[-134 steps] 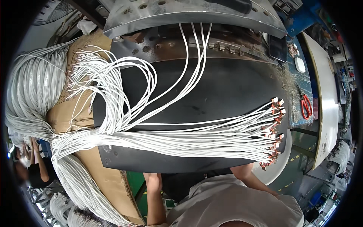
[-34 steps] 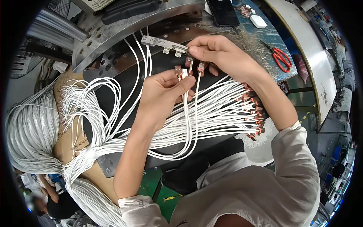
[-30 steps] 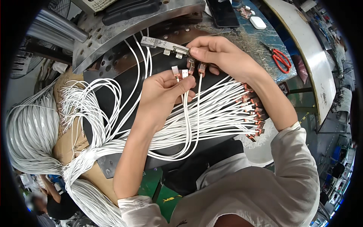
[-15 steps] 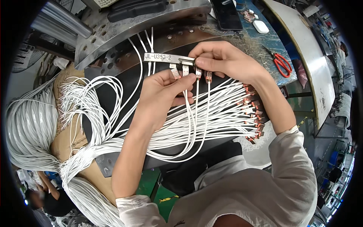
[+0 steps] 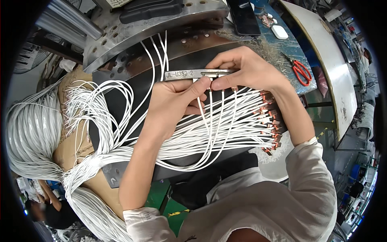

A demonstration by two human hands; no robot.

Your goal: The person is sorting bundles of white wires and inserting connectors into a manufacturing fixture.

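A narrow metal bar with slots [image 5: 179, 75] spans the space between my two hands, above the work surface. My left hand [image 5: 171, 97] is closed under its left part, the thumb pressed up against a slot where a cable plug sits. Fingers and thumb of my right hand [image 5: 252, 74] pinch the right part of the bar. Several white cables [image 5: 222, 109] hang down from it, their copper-coloured plugs [image 5: 234, 88] partly covered by my fingers. Beneath lies a thick bundle of white cables [image 5: 189, 135], with copper-coloured plug ends [image 5: 274, 129] fanned out at the right.
Red-handled scissors [image 5: 300, 72], a white case [image 5: 279, 32] and a black phone [image 5: 244, 18] lie on the blue bench at the right. A heavy perforated metal plate [image 5: 161, 26] stands at the back. Coiled white cables [image 5: 34, 133] are piled at the left.
The bar has shifted right and slightly nearer, with both hands on it. Plugs that showed below the bar are now mostly hidden by my left thumb and right fingers.
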